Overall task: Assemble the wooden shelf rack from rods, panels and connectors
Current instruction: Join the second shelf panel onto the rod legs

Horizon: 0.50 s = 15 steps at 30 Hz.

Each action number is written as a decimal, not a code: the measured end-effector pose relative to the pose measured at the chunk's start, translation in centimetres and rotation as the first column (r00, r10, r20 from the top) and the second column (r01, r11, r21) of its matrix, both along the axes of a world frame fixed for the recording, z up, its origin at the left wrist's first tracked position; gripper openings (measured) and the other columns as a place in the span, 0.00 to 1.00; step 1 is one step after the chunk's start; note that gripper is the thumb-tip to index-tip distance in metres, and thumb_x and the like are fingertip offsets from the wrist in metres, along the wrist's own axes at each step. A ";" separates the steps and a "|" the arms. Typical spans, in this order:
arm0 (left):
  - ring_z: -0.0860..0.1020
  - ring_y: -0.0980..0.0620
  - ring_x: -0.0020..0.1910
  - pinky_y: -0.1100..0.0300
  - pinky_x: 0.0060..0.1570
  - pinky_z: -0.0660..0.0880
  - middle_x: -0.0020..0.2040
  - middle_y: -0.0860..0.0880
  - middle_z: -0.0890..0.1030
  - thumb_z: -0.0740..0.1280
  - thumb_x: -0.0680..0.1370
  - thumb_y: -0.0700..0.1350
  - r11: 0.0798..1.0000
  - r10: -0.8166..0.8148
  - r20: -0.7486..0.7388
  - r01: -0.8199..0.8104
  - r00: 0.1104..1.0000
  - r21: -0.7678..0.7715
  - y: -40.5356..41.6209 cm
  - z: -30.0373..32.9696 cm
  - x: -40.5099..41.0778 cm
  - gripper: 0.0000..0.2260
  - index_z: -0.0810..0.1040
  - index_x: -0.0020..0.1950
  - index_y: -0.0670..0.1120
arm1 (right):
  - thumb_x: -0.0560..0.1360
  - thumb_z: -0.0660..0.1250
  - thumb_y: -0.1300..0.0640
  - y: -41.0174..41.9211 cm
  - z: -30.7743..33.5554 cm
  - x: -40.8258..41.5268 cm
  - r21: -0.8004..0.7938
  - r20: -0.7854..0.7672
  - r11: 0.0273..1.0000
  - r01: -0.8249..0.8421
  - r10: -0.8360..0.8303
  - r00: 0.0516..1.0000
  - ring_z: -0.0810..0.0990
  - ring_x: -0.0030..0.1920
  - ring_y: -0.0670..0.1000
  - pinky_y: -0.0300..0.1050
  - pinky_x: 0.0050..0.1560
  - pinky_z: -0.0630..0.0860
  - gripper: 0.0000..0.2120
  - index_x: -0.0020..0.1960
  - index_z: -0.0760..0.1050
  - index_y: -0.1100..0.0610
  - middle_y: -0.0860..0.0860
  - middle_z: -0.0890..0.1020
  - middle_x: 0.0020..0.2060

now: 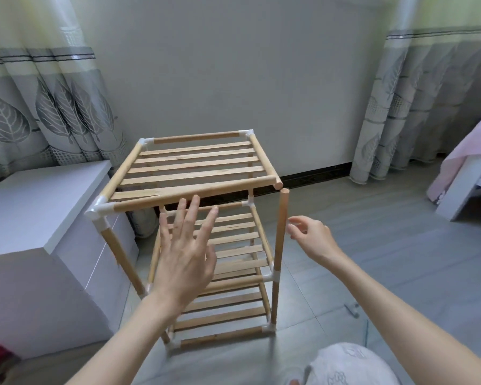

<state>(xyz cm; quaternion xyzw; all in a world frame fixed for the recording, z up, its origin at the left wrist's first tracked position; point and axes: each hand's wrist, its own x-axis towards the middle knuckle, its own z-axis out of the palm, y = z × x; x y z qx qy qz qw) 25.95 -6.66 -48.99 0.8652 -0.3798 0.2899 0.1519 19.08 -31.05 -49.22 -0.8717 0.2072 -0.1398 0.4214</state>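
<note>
Head cam: the three-tier wooden slat rack with white plastic corner connectors (206,226) stands on the grey tile floor (372,245), beside a white cabinet (39,207). Its top shelf (195,165) sits loose at the front right, off the bare upright wooden rod (280,232). Left hand (185,259) is spread flat, holding nothing. Right hand (310,236) pinches something small and white near that rod, can't tell what.

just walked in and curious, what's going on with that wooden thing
A person is building a wooden shelf rack on the floor. Three slatted tiers are in. The top panel is joined at three corners, but its front right rod end hangs free above the bare upright rod. The left hand is open under the top tier; the right hand pinches a small white connector.
</note>
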 end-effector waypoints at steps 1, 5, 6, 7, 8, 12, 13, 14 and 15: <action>0.51 0.42 0.76 0.37 0.71 0.47 0.75 0.40 0.58 0.59 0.74 0.45 0.999 -0.048 0.004 0.048 0.999 0.025 -0.8 -0.9 -0.9 0.27 0.60 0.74 0.47 | 0.79 0.61 0.53 -0.4 -0.7 -0.8 -0.004 -0.022 1.000 -0.010 0.010 1.000 0.77 0.54 0.49 0.42 0.56 0.72 0.15 0.64 0.74 0.57 0.53 0.80 0.55; 0.56 0.42 0.74 0.40 0.70 0.55 0.73 0.40 0.63 0.66 0.72 0.42 0.964 -0.202 -0.080 0.213 0.976 0.159 -5.1 -6.1 -4.1 0.28 0.64 0.72 0.47 | 0.78 0.62 0.54 -3.8 -4.9 -5.0 -0.002 -0.149 0.999 0.052 -0.052 0.987 0.77 0.54 0.50 0.40 0.54 0.69 0.16 0.64 0.73 0.57 0.53 0.80 0.56; 0.58 0.42 0.74 0.41 0.69 0.56 0.72 0.40 0.65 0.68 0.71 0.42 0.952 -0.214 -0.124 0.236 0.969 0.195 -6.2 -7.6 -4.8 0.29 0.65 0.71 0.47 | 0.78 0.62 0.55 -5.0 -6.3 -6.0 0.001 -0.174 0.996 0.086 -0.084 0.981 0.77 0.54 0.50 0.40 0.54 0.69 0.15 0.64 0.74 0.57 0.53 0.80 0.55; 0.62 0.42 0.73 0.43 0.68 0.57 0.71 0.40 0.67 0.70 0.70 0.42 0.939 -0.216 -0.173 0.253 0.961 0.234 -7.3 -9.1 -5.5 0.29 0.67 0.70 0.47 | 0.78 0.63 0.55 -6.2 -7.7 -7.0 0.003 -0.201 0.993 0.119 -0.116 0.973 0.77 0.53 0.51 0.41 0.54 0.69 0.15 0.63 0.74 0.58 0.53 0.80 0.55; 0.67 0.43 0.70 0.47 0.66 0.59 0.69 0.42 0.70 0.73 0.68 0.44 0.923 -0.206 -0.220 0.264 0.953 0.279 -8.2 -10.7 -6.0 0.30 0.70 0.68 0.48 | 0.78 0.63 0.55 -7.4 -9.1 -7.8 0.002 -0.230 0.989 0.150 -0.146 0.962 0.78 0.53 0.51 0.42 0.55 0.69 0.15 0.63 0.74 0.58 0.54 0.81 0.55; 0.78 0.44 0.59 0.54 0.55 0.75 0.61 0.45 0.78 0.78 0.60 0.47 0.864 -0.135 -0.408 0.309 0.903 0.397 -10.4 -18.4 -6.7 0.34 0.72 0.64 0.50 | 0.78 0.63 0.56 -11.7 -15.7 -10.0 -0.009 -0.383 0.972 0.234 -0.219 0.897 0.78 0.56 0.56 0.46 0.59 0.70 0.15 0.62 0.74 0.60 0.56 0.81 0.55; 0.79 0.43 0.58 0.53 0.52 0.77 0.60 0.44 0.79 0.78 0.59 0.45 0.852 -0.130 -0.457 0.335 0.880 0.402 -10.5 -20.5 -6.4 0.35 0.70 0.64 0.49 | 0.78 0.63 0.56 -12.5 -17.6 -10.2 -0.012 -0.411 0.970 0.243 -0.226 0.883 0.78 0.56 0.57 0.47 0.59 0.71 0.15 0.62 0.74 0.60 0.57 0.81 0.55; 0.79 0.42 0.57 0.52 0.49 0.78 0.60 0.44 0.79 0.79 0.58 0.45 0.829 -0.111 -0.492 0.354 0.863 0.434 -10.5 -22.5 -6.1 0.36 0.69 0.63 0.49 | 0.78 0.62 0.56 -13.3 -19.4 -10.3 -0.014 -0.436 0.968 0.250 -0.231 0.870 0.78 0.56 0.58 0.48 0.58 0.71 0.15 0.62 0.74 0.61 0.58 0.81 0.55; 0.80 0.42 0.55 0.52 0.48 0.78 0.59 0.44 0.79 0.79 0.57 0.45 0.801 -0.088 -0.506 0.363 0.858 0.476 -10.6 -24.2 -5.9 0.36 0.69 0.62 0.49 | 0.78 0.62 0.56 -13.9 -21.1 -10.2 -0.019 -0.463 0.968 0.252 -0.231 0.856 0.77 0.57 0.58 0.48 0.58 0.71 0.15 0.62 0.74 0.61 0.58 0.81 0.55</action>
